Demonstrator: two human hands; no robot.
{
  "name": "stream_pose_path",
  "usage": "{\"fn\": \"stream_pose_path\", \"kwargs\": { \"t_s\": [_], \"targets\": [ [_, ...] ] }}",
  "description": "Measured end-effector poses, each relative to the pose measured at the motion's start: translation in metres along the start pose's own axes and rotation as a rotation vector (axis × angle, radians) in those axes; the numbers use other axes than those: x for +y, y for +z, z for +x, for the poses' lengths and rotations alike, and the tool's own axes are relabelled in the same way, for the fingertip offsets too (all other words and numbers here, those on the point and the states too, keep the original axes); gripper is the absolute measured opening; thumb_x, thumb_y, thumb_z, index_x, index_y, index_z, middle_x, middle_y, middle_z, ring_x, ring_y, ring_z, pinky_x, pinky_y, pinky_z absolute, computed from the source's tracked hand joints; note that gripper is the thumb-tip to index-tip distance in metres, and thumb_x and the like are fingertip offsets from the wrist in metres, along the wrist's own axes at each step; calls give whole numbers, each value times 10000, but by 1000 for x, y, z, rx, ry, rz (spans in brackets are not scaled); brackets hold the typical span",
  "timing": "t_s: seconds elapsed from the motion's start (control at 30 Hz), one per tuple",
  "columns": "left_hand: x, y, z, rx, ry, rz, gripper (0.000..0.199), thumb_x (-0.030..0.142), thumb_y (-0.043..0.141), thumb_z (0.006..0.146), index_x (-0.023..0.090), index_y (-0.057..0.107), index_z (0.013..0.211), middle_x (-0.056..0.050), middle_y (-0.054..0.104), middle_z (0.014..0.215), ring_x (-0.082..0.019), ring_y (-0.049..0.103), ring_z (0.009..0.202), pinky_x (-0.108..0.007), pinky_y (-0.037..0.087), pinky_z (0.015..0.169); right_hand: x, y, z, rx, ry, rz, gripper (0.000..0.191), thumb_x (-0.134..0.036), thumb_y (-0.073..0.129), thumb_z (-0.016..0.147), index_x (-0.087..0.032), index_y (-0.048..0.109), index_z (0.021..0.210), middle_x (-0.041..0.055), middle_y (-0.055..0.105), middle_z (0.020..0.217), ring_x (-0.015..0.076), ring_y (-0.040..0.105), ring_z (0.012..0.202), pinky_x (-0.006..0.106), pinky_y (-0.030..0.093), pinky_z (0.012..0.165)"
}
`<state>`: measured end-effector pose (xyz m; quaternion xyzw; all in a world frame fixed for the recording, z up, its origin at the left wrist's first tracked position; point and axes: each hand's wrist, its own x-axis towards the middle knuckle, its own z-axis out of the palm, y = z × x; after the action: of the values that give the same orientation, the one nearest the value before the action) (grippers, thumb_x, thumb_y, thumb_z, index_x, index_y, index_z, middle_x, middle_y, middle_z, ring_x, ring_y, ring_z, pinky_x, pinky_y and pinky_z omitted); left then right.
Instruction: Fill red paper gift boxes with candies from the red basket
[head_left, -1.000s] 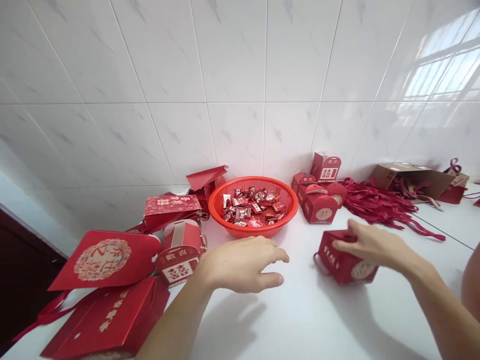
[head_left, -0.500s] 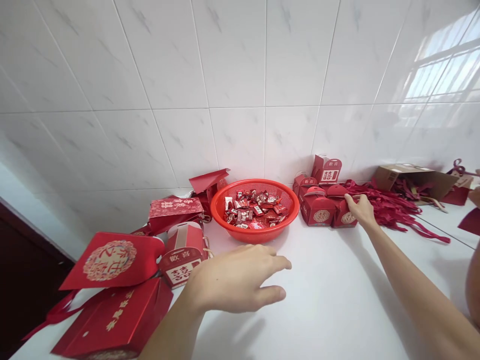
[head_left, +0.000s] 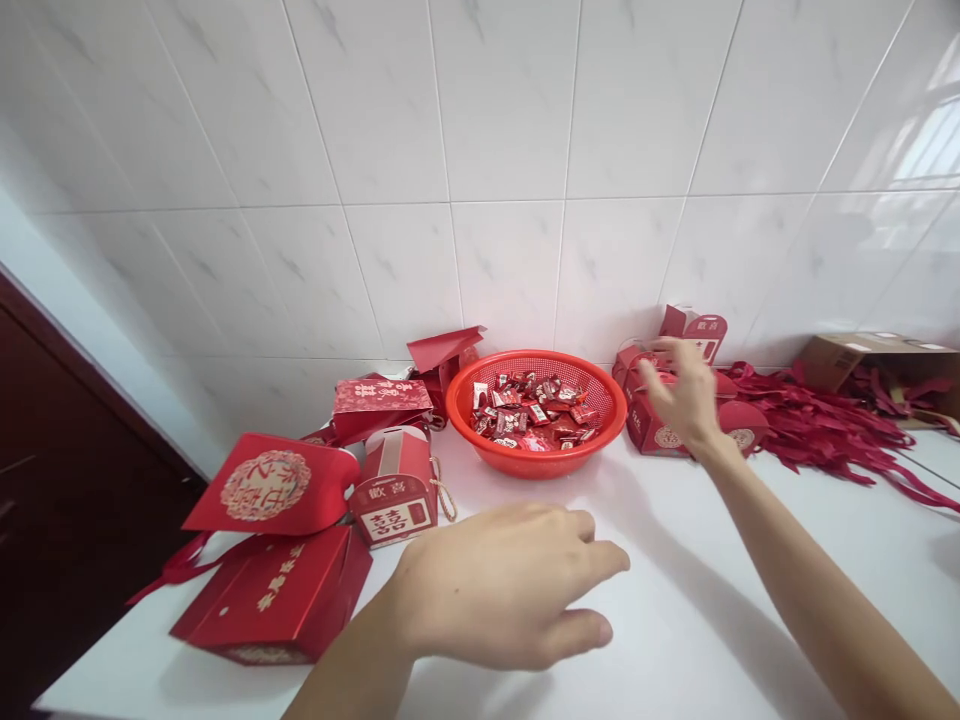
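Note:
My left hand (head_left: 517, 585) hovers over the white tabletop, its fingers apart and nothing in them. To its left stands a small red gift box (head_left: 394, 490) with a cord handle. My right hand (head_left: 682, 390) is raised in front of several red candy boxes (head_left: 652, 425), fingers spread and holding nothing; it partly hides them. Between the hands and the wall sits a red plastic basket (head_left: 536, 462) with wrapped candies (head_left: 536, 412) in it.
A large red box (head_left: 292, 590) with its lid flap (head_left: 266, 485) raised stands at the left. More red boxes (head_left: 382, 400) lie behind it. Dark red ribbons (head_left: 810, 420) and an open cardboard box (head_left: 862, 360) are at the right. A tiled wall (head_left: 510, 260) closes off the back.
My right hand has let go of a small red box, lifted and moved left toward the basket. My left hand stays open over the table. The view has turned left.

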<state>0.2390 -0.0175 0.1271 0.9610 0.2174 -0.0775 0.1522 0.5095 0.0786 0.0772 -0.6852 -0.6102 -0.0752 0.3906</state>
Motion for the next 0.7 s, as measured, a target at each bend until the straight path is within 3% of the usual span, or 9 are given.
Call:
{"fn": "stream_pose_path", "kwargs": {
  "t_s": [0.1,0.2,0.23,0.3,0.47,0.6,0.7],
  "targets": [
    [2,0,-5,14,23,-37,324,370,567,975,256,608,1276,-68,675,1116,-254,661,967,-325,479,812,-70,21,-15,-227,-387,133,356,-319,453,998,-207,569,1316,116,657,1253,235,623,1133,363,462,1005],
    [2,-2,-13,39,-5,-80,348,370,574,973,278,598,1307,-63,670,1178,-253,663,995,-323,486,827,-130,46,-38,-447,-738,210,444,-240,593,925,-347,576,1356,20,611,1372,192,659,1080,290,512,888],
    [1,-4,-15,51,-12,-85,361,374,581,969,280,597,1318,-62,667,1208,-257,665,1004,-327,490,823,-145,54,-45,-535,-881,200,506,-188,547,937,-330,521,1423,61,554,1445,204,677,1034,312,528,836],
    [-1,-6,-20,88,-11,-88,379,375,598,963,272,602,1327,-65,658,1272,-267,663,1046,-339,497,852,-164,68,-55,-615,-1033,150,546,-160,484,959,-302,446,1485,100,446,1547,214,701,964,324,540,759],
    [-8,-9,-29,171,8,-131,393,331,612,966,251,593,1350,-59,641,1345,-256,631,1168,-350,463,1005,-174,86,-57,-657,-1058,44,370,-163,486,960,-196,571,1319,129,346,1625,224,718,907,332,534,691],
    [-16,-10,-29,184,-6,-158,407,338,606,973,286,572,1376,-38,634,1363,-249,588,1244,-355,431,1054,-181,78,-53,-668,-1052,41,309,-238,491,979,-261,589,1270,56,365,1622,214,696,904,317,507,673],
    [-20,-12,-27,201,-32,-154,421,356,599,978,292,561,1393,-36,628,1369,-246,571,1260,-365,416,1071,-187,66,-51,-702,-1023,53,228,-260,511,970,-274,641,1157,15,464,1549,196,677,865,300,476,654]
  ]
}}
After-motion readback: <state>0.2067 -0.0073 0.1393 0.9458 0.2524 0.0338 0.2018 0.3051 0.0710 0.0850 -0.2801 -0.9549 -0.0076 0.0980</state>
